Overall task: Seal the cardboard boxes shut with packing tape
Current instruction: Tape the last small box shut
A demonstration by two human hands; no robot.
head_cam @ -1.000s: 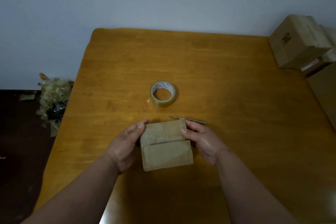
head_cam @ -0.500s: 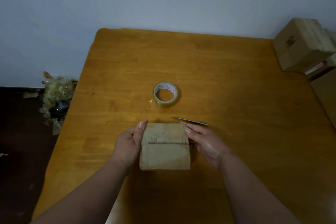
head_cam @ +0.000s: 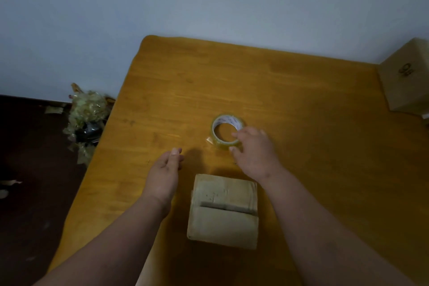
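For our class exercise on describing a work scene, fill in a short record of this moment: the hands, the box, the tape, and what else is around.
left hand: open, over the table, touching nothing
right hand: fingers curled at the tape roll's near right edge; a firm hold cannot be told
tape: roll lying flat on the table, beyond the box
box: small, on the table between the forearms, flaps folded down, seam showing, no tape seen on it
table: wooden
other boxes: at the table's far right

Unsealed box (head_cam: pixel 223 211) near tape roll (head_cam: pixel 226 131)
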